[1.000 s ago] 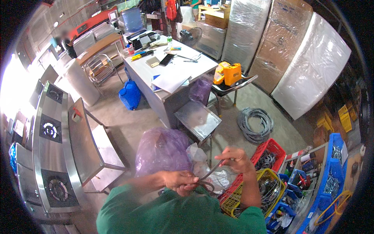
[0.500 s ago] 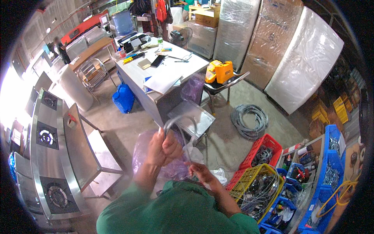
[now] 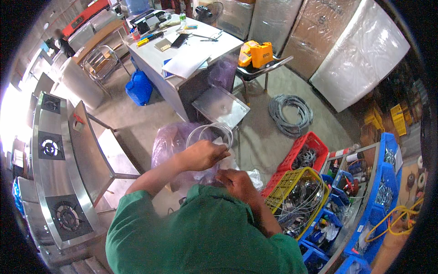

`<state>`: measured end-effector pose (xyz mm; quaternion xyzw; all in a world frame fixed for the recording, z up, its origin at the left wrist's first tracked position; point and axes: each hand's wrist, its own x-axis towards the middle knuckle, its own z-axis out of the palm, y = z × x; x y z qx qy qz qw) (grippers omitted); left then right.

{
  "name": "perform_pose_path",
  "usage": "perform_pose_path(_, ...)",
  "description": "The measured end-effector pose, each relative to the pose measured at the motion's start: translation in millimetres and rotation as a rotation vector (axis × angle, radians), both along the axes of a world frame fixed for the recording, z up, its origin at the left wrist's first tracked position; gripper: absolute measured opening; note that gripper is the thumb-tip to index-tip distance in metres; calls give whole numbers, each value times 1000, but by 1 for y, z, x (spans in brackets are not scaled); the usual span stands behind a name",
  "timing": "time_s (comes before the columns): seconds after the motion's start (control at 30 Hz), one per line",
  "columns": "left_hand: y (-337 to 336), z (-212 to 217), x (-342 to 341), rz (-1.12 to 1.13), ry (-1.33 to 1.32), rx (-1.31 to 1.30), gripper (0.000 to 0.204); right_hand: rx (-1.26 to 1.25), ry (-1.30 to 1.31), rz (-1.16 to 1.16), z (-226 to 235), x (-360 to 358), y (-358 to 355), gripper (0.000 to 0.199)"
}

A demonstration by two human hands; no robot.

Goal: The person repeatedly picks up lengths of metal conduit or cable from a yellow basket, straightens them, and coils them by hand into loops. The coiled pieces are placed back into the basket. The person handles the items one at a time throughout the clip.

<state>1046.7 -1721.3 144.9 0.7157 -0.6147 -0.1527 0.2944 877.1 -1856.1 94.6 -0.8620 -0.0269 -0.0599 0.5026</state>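
In front of my chest, my left hand [image 3: 205, 155] is closed, with its fingers wrapped round a small coil of thin, pale grey cable or tubing [image 3: 188, 138]. The loops stand up past the knuckles. Just below and to the right, my right hand [image 3: 235, 183] has its fingers curled in beside the left one. Whatever it grips is hidden behind the fingers. Beneath the hands lies a heap of purple-tinted plastic wrap [image 3: 166, 148], with white plastic [image 3: 255, 179] near my right wrist.
A cluttered desk [image 3: 200, 39] stands ahead, a metal box [image 3: 221, 107] by its foot. A grey cable coil [image 3: 278, 121] lies on the floor. Red [image 3: 296, 145] and yellow crates [image 3: 279, 183] and blue bins [image 3: 376, 214] are at right; a steel gas stove [image 3: 57, 176] at left.
My left hand has turned and come down toward the right hand. The loop, raised and blurred before, now shows as several rounds. The view has tipped lower.
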Motion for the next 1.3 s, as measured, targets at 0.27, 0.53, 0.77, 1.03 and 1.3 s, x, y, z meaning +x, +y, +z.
perform_pose_path(0.27, 2, -28, -12, -125, 66, -39, 18, -332, -208, -176, 5, 0, -12, 9)
perform_pose_path(0.53, -8, -34, -34, 49, -144, 394, 20, -237, -12, -383, -19, -2, 6, 16)
perform_pose_path(0.77, -4, -54, -28, -72, -150, 355, 23, -434, -44, -204, -21, 0, -22, 27)
perform_pose_path(1.03, 17, -51, -19, 21, 173, 175, 39, -517, -122, 21, 31, -2, -91, 26)
perform_pose_path(1.3, 30, -16, -5, 38, 22, 162, 47, -862, -314, 27, 106, 18, -108, 24)
